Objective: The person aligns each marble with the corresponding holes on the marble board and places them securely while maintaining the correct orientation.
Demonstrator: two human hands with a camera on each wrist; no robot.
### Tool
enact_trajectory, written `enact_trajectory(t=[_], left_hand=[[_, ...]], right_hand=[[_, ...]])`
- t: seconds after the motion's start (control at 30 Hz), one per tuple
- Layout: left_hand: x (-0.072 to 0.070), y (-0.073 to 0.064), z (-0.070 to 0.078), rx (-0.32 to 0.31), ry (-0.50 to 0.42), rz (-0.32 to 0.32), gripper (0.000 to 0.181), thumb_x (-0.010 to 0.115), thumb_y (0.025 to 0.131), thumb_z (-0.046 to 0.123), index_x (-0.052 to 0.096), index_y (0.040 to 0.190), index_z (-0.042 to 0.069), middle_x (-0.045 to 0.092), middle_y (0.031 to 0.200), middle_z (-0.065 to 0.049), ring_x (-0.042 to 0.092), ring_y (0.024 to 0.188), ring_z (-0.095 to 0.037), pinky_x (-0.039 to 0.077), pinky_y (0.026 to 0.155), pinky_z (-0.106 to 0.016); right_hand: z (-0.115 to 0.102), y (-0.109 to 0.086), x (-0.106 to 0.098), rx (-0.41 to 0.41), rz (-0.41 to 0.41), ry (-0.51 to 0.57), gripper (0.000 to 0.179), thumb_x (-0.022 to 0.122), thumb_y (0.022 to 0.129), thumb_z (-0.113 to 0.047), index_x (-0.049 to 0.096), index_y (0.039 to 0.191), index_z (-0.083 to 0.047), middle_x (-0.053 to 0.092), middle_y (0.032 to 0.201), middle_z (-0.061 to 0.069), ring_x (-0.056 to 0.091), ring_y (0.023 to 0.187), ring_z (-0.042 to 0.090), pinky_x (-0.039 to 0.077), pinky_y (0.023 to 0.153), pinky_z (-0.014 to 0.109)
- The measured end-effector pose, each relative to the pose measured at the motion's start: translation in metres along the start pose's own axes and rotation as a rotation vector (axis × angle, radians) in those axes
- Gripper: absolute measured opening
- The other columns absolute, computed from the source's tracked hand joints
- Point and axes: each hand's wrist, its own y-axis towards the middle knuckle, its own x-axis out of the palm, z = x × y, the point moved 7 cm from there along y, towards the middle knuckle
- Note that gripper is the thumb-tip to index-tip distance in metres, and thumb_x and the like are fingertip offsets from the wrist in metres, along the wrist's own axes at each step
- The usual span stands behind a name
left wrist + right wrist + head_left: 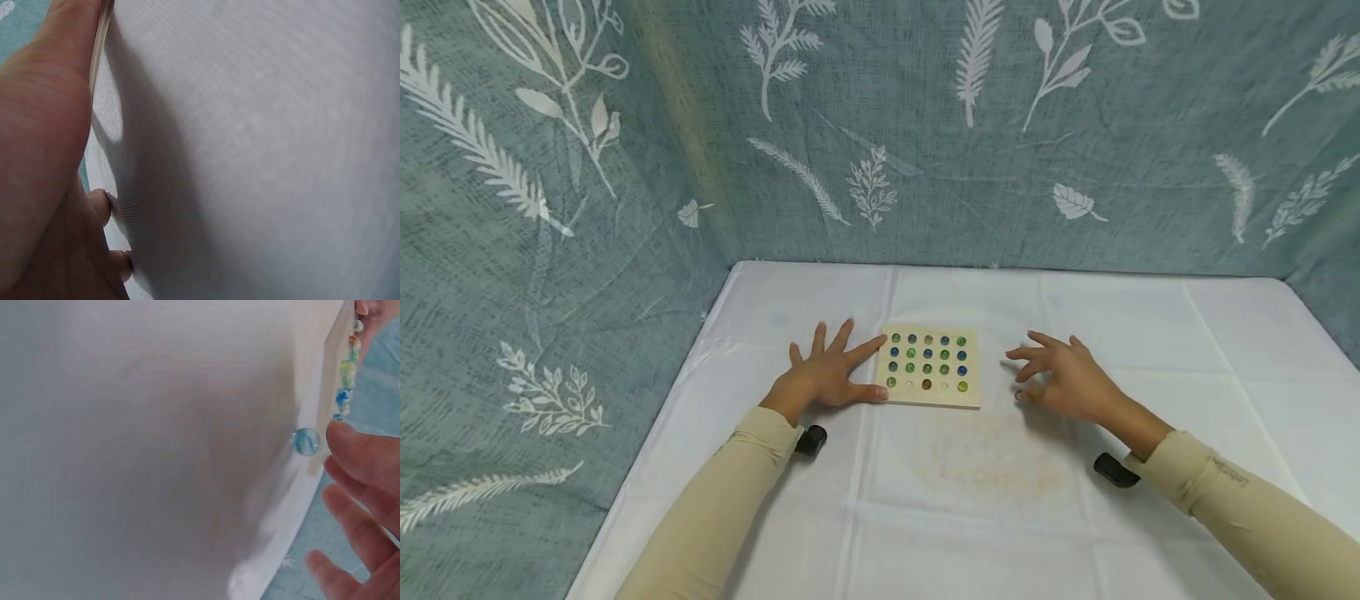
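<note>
A pale wooden board [928, 399] lies flat, with rows of glass marbles [927, 368] in its round hollows, mostly green and blue. Two hollows in the near row look pale, without colour. My left hand [827, 375] is spread at the board's left side, its index fingertip and thumb touching that edge. To the right of the board, my right hand [1067, 379] reaches over the cloth with fingers apart and loosely bent. Beside its thumb tip [340, 432] sits a clear marble with blue swirls [306, 442], lying outside the board.
A white cloth [985, 533] covers the table, with fold lines and a faint brownish stain in front of the board. Blue-green curtains [925, 183] with white leaf prints hang behind and at the left. Dark wrist devices [1116, 471] sit below both sleeves.
</note>
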Motion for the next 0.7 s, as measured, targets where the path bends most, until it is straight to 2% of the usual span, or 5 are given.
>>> enact_trajectory(t=[0.2, 0.7], left_hand=[[0.0007, -0.0041, -0.0031, -0.017, 0.006, -0.013, 0.095, 0.064, 0.089, 0.076, 0.014, 0.165, 0.048, -0.012, 0.178, -0.008, -0.02, 0.16, -0.048, -0.006, 0.118, -0.083], [0.001, -0.0016, 0.0013, -0.002, -0.008, -0.008, 0.095, 0.065, 0.088, 0.075, 0.015, 0.165, 0.049, -0.012, 0.178, -0.007, -0.021, 0.16, -0.047, -0.008, 0.118, -0.082]], right_hand=[[0.0028, -0.0016, 0.0031, -0.016, -0.019, 0.017, 0.01, 0.086, 0.082, -0.011, 0.084, 0.091, -0.016, 0.071, 0.138, 0.011, 0.042, 0.15, 0.047, 0.012, 0.113, 0.087], [0.0012, -0.0005, 0.007, -0.013, -0.024, -0.021, 0.012, 0.086, 0.08, -0.007, 0.083, 0.078, -0.019, 0.074, 0.133, 0.009, 0.045, 0.147, 0.047, 0.013, 0.111, 0.088]])
